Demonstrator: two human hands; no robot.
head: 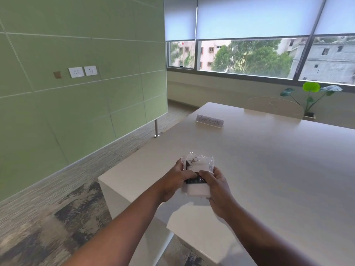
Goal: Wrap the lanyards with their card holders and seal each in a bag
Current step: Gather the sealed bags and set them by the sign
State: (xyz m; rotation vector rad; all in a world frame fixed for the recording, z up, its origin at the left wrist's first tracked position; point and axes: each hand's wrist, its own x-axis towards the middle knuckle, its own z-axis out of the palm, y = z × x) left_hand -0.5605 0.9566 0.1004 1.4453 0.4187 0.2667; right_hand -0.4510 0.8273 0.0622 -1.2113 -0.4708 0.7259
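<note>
A small clear plastic bag (197,177) is held up above the near left part of a pale table (269,160), between both hands. Inside it lies a white card holder (200,166) with a black lanyard (195,181) wound across its middle, and a metal clip (193,161) showing near the bag's far edge. The left hand (177,182) grasps the bag's left side, thumb laid over the front; the right hand (216,187) grasps the right side, its thumb pressing on the black band. Farther along the table stands a small sign reading CHECK-IN (209,120). At the far end a pale chair back (274,107) shows, and a green potted plant (311,96) stands right of it below the window (249,58). A green panelled wall (76,83) fills the left.
</note>
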